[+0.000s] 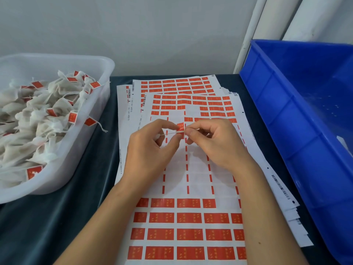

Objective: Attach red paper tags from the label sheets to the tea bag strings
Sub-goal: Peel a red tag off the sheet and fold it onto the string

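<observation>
Red tag (180,127) and string (172,132) pinched by both hands, tagged tea bags (38,115) filling white tub (91,119)

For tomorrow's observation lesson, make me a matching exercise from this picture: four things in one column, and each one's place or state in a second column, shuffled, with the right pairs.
Column 1
1. white tub
2. blue crate
3. red tag
4. top label sheet

Column 2
A. pinched between the fingertips of left hand and right hand, at a white string
B. at the table's right edge
C. at the left, heaped with tagged tea bags
D. under both hands, its middle rows already peeled off

Pairs: 1-C, 2-B, 3-A, 4-D
</observation>
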A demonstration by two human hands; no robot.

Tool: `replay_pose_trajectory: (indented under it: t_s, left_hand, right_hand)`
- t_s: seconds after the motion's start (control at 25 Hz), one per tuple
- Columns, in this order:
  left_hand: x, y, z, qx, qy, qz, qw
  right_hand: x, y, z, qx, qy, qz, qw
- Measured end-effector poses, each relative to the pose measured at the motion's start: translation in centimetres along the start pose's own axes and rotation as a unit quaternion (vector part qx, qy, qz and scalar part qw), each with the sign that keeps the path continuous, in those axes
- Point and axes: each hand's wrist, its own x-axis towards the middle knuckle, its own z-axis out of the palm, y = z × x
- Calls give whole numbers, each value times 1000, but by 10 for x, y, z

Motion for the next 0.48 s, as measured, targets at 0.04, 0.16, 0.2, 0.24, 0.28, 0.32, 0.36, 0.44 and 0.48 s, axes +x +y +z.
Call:
replay_pose_trajectory:
  t_s: [0.04, 0.16, 0.2, 0.24, 0.28, 0.32, 0.36, 0.44, 0.48]
  left_hand:
    - [0, -1, 1, 6, 0, -4, 1000]
    - [1, -4, 1, 15, 0, -21, 1000]
    - [1, -5, 1, 9, 0, -25, 1000]
    - [1, -5, 0, 1, 0, -27, 1000]
    - [2, -5, 0, -5, -2, -25, 1000]
    - [2, -4, -1, -8, -6, -21, 1000]
    - [2, -3, -1, -9, -11, -17, 1000]
    - [1, -1, 0, -7, -22, -11, 1000]
    - [1, 0, -1, -5, -27, -11, 1000]
  right_hand:
    - [0, 0, 1, -5, 5, -4, 1000]
    - [-1, -1, 0, -3, 31, -14, 999]
    - [-1, -2, -1, 3, 41, -17, 999]
    - [-1, -2, -2, 7, 49, -19, 999]
    - [0, -2, -2, 11, 53, -20, 998]
    - [0, -3, -1, 11, 55, -20, 998]
    - [0, -3, -1, 10, 56, -18, 998]
    - [0, -4, 0, 7, 56, -13, 998]
    - [0, -4, 0, 8, 56, -12, 998]
